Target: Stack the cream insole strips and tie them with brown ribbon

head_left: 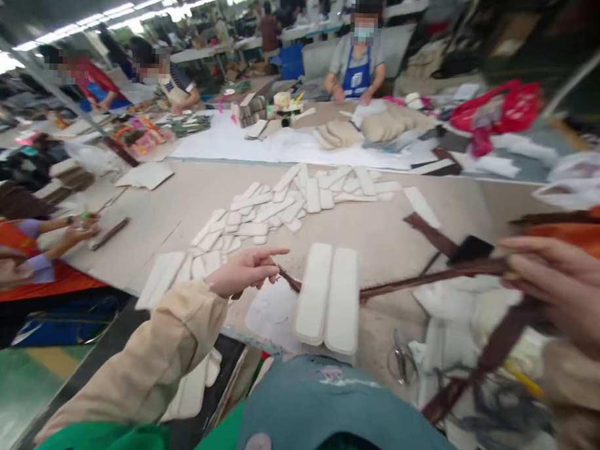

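My left hand pinches one end of a thin brown strap, with the index finger stretched forward. The strap runs right across the table behind two white padded pieces lying side by side. My right hand, large and blurred at the right edge, grips the strap's other end. Both arms wear beige sleeves.
Several white padded strips lie scattered on the beige table. Scissors and more brown straps lie to the right, beside a dark phone. A person's hands work at the left; other workers sit across the table.
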Tool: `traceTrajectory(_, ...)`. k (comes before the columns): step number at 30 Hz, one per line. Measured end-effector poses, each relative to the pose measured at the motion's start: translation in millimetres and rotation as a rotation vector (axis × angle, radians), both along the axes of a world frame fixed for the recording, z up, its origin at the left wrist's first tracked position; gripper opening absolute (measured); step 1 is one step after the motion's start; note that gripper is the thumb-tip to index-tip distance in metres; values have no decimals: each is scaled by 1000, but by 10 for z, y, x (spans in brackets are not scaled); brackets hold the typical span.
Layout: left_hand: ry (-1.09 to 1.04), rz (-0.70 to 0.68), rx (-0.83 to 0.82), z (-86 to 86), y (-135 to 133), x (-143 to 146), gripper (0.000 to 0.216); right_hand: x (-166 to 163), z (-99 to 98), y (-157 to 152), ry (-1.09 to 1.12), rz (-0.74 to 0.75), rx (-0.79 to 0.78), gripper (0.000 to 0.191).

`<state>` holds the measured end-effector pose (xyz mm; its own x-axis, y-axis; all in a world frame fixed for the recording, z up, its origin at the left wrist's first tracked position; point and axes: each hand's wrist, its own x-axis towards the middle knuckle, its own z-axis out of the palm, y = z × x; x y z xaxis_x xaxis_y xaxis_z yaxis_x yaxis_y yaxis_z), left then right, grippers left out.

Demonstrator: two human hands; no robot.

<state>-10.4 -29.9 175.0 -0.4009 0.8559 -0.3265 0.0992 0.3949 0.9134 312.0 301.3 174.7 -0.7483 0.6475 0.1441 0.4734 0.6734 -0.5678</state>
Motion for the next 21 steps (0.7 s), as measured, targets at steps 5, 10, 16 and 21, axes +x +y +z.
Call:
traceTrajectory(5, 3, -174, 63, -136, 798, 571, 82, -494, 659, -510, 127, 519, -271, 36)
traceTrajectory(10, -48, -252, 81, -467, 1324, 867, 36, -1368, 534, -713, 163, 664, -252, 28)
traceTrajectory(16, -183, -63, 93, -544, 1428, 669, 40, -1210, 79, -397, 391, 32, 291, 25)
traceTrajectory(21, -224, -162, 84, -442, 1397, 632, 49, -977, -575, -853, 338, 255, -160, 29)
